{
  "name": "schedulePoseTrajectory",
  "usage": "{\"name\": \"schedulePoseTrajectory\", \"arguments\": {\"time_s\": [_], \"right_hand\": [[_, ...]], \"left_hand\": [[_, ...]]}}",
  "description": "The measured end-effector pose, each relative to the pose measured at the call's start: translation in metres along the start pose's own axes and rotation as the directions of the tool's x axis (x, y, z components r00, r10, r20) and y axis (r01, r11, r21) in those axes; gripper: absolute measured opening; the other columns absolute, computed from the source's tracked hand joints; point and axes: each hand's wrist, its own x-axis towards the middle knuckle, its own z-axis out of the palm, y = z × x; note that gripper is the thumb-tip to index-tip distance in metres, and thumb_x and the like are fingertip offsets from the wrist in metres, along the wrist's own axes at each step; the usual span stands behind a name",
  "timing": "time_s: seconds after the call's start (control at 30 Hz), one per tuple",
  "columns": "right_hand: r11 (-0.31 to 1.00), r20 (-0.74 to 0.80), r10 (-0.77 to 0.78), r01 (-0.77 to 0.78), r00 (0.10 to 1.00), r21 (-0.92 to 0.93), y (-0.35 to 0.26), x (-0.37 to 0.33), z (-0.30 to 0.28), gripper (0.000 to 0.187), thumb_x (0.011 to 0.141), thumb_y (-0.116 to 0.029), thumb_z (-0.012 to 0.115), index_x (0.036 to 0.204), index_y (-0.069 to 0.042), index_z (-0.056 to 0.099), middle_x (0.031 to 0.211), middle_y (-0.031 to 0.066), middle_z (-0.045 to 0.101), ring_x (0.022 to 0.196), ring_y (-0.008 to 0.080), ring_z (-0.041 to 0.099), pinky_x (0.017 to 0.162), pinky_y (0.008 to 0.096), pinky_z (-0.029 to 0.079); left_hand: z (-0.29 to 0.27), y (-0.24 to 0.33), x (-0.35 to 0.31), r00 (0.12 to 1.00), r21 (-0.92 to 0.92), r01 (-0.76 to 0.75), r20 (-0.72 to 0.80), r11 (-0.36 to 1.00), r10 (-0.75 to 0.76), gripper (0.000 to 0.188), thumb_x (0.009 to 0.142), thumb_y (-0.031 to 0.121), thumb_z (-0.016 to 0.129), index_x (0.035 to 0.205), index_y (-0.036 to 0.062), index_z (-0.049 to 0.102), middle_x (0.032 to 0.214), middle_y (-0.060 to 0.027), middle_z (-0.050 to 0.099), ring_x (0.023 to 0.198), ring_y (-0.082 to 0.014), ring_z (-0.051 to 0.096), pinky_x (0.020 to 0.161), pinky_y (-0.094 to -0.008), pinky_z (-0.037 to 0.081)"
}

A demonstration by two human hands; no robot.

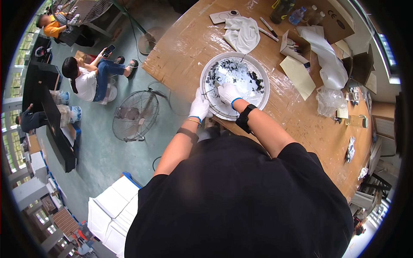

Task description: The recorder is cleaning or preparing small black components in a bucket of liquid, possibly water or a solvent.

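Note:
A round, shallow white basin [266, 81] rests near the edge of the wooden table. Many small black flakes [257, 81] lie scattered over its shiny pale bottom, thickest at the far side and the right. My left hand [199, 106], in a white glove, is closed on the basin's left rim, its thumb side toward the inside. Inside the basin, over the near part of the bottom, my gloved right hand [229, 93] is held with its fingers curled. Whatever it may grip is too small to make out. A black band circles my right wrist.
On the table [301, 129] beyond the basin lie a white cloth [242, 35], a phone [224, 16] and markers [268, 27]. Bottles [297, 15], an open carton [295, 46] and plastic wrap [331, 101] stand right. A floor fan [136, 115] and a seated person [88, 79] are left.

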Motion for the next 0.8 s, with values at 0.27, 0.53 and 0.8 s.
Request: {"name": "schedulePoseTrajectory", "arguments": {"time_s": [0.27, 0.53, 0.8], "right_hand": [[0.999, 0.003, 0.034, -0.034, 0.999, -0.006, -0.012, 0.009, 0.012, 0.046, 0.086, -0.032, 0.042, 0.091, 0.006, 0.068, 0.092, 0.0328, 0.062, 0.092, 0.0471, 0.061, 0.086, 0.0505, 0.047], [0.986, 0.053, -0.093, 0.1, 0.994, -0.137, 0.025, -0.007, 0.005, 0.042, 0.085, -0.029, 0.045, 0.084, 0.008, 0.066, 0.082, 0.0346, 0.061, 0.086, 0.0477, 0.061, 0.082, 0.0485, 0.047], [0.989, -0.004, 0.011, -0.011, 1.0, -0.15, 0.045, -0.01, 0.002, 0.043, 0.083, -0.029, 0.044, 0.09, 0.007, 0.066, 0.089, 0.0341, 0.062, 0.089, 0.0476, 0.062, 0.085, 0.0484, 0.048]], "left_hand": [[0.006, -0.026, 0.001, 0.999, 0.011, 0.044, 0.012, 0.999, -0.045, 0.061, 0.087, 0.02, 0.044, 0.143, 0.0062, 0.025, 0.121, -0.0314, 0.054, 0.114, -0.0441, 0.053, 0.096, -0.0438, 0.044], [0.011, -0.035, -0.005, 0.997, -0.09, 0.059, 0.047, 0.994, -0.055, 0.052, 0.084, 0.012, 0.041, 0.135, 0.0126, 0.031, 0.108, -0.0298, 0.059, 0.103, -0.0461, 0.058, 0.089, -0.0467, 0.046], [0.01, -0.031, 0.003, 0.998, -0.123, -0.037, 0.043, 0.992, 0.042, 0.05, 0.086, 0.013, 0.04, 0.135, 0.0124, 0.032, 0.114, -0.0274, 0.057, 0.107, -0.0451, 0.056, 0.093, -0.0443, 0.044]]}}
